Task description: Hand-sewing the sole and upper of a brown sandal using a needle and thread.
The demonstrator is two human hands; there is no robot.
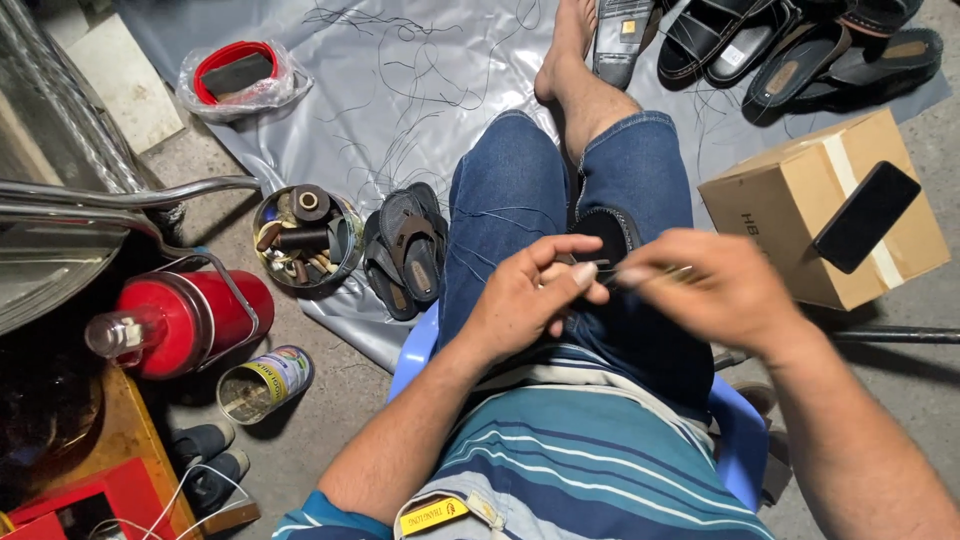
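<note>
I sit on a blue plastic chair [738, 432] with a black sandal piece [606, 232] lying on my lap, between my jeans-clad legs. My left hand [525, 295] pinches a small thin tool or needle above it, thumb and forefinger closed. My right hand [705, 285] meets it from the right, fingers pinched on what looks like a thin thread; the exact item is too small to tell. Loose threads lie across my jeans.
A tin of tools and spools [303, 240] and a pair of dark sandals [405, 250] lie left on a grey sheet [400, 90]. A cardboard box [800, 215] with a phone [865, 215] on top stands right. More sandals [790, 45] lie ahead. Red flask [190, 320] and can [265, 382] at left.
</note>
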